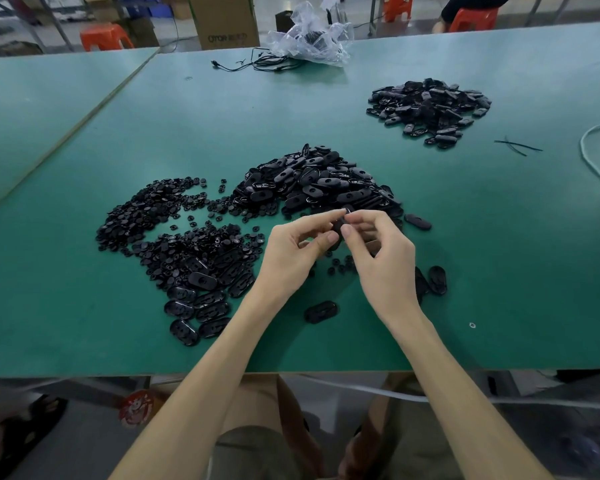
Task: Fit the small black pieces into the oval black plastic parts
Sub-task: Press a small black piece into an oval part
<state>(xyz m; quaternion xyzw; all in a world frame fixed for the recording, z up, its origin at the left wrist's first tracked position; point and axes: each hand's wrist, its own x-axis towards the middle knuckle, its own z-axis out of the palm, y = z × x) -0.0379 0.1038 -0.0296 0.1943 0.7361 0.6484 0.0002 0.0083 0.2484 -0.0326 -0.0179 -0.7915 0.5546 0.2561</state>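
My left hand (293,249) and my right hand (378,251) meet above the green table (84,323), both pinching one oval black part (338,227) between fingertips; most of it is hidden. A spread of small black pieces (153,216) lies to the left. A heap of oval black parts (319,181) sits just behind my hands. Several oval parts (196,306) lie in a group at the front left, and one oval part (321,311) rests alone between my forearms.
A second heap of oval parts (430,107) lies at the back right. A crumpled clear plastic bag (309,36) and a black cable (257,64) sit at the far edge. Two black ties (516,145) and a white cord (596,150) are at right.
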